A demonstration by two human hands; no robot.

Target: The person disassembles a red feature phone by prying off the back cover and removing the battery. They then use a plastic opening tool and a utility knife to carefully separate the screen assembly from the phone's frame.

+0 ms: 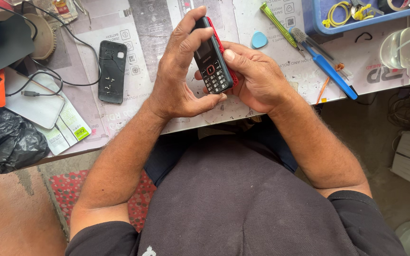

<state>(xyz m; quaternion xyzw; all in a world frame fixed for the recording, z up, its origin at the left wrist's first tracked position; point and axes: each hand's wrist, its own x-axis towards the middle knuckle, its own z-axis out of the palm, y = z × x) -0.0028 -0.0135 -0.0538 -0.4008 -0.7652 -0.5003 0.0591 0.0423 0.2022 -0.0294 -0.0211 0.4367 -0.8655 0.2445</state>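
Keypad phone (213,66) gripped by both: left hand (181,71) wraps top, right hand (257,76) cradles side.

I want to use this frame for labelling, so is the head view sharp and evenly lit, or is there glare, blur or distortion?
Head view: soft, even daylight, faint shadows; the keypad phone in the left hand and right hand is sharp; mild glare on the clear plastic container; edges slightly bowed by the wide lens.
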